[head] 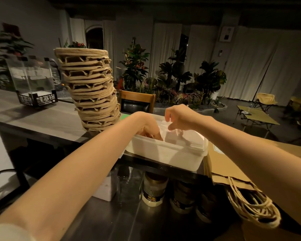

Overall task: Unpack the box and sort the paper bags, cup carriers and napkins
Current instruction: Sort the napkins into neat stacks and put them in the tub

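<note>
Here, my right hand (181, 117) pinches the top edge of the napkins (186, 138) between thumb and forefinger; the other fingers are curled. The napkins stand in a white tub (163, 155), directly below this grip. My left hand (147, 126) reaches into the same tub, just left of the grip, fingers pointing down against the napkins. The tub wall hides the fingertips, so I cannot tell whether this hand grasps anything. The tub sits on the counter (42, 119). A tall, leaning stack of carriers (90, 87) stands on the counter left of both hands, near the left wrist but apart from it. Flat brown bags (219, 167) lie just right of the tub, under my right forearm, their twine handles (250, 206) hanging toward me.
</note>
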The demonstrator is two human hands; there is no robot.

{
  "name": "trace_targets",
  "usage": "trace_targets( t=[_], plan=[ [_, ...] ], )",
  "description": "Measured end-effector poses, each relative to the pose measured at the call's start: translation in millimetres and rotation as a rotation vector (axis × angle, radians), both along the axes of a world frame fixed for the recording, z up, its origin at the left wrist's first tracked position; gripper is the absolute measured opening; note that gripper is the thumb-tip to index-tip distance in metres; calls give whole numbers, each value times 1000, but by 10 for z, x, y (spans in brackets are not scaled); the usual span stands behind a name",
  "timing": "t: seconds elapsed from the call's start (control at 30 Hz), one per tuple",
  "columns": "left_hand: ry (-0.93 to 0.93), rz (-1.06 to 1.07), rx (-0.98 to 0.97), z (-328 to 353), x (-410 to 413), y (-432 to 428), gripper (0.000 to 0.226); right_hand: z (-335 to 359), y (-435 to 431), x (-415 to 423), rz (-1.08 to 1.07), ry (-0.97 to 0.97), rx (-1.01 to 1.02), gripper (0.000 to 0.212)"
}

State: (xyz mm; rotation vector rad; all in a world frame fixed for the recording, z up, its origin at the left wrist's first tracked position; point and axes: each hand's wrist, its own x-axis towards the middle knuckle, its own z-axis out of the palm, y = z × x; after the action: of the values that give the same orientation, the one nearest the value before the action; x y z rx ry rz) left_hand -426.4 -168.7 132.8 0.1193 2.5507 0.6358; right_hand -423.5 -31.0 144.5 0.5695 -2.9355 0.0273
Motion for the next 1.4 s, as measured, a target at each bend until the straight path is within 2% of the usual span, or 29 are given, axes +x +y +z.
trace_targets(
  t=[0.1, 0.37, 0.57, 0.67, 0.73, 0.8, 0.9, 1.0, 1.13, 1.27, 1.4],
  plan=[
    [34, -19, -7, -9, 42, 31, 61, -62, -40, 13, -47, -109, 99, 14],
    [130, -147, -306, -2, 72, 115, 61, -69, -102, 89, -82, -94, 169, 17],
    [119, -111, -279, 129, 286, 41, 66, -23, -74, 336, -88, 33, -59, 18],
    [273, -66, -160, 188, 488, -44, 61, 46, -52, 586, -61, 51, -191, 18],
    [448, -40, 4, 228, 671, -79, 38, 86, -59, 823, -46, 83, -284, 17],
    [551, 13, 248, 270, 964, -100, 22, 111, -81, 1113, -28, 141, -338, 17],
    [622, 87, 528, 286, 1510, -149, 18, 145, -137, 1648, 41, 259, -382, 18],
    [701, 152, 699, 196, 2076, -210, 16, 144, -149, 2242, 68, 334, -453, 16],
    [753, 206, 838, 7, 2780, -205, 14, -56, -89, 2977, 92, 363, -526, 16],
    [773, 210, 876, -376, 3334, -157, 13, -467, -92, 3550, 112, 319, -683, 17],
    [788, 258, 868, -949, 3755, -116, 15, -1078, -87, 3910, 155, 279, -657, 21]
  ],
)
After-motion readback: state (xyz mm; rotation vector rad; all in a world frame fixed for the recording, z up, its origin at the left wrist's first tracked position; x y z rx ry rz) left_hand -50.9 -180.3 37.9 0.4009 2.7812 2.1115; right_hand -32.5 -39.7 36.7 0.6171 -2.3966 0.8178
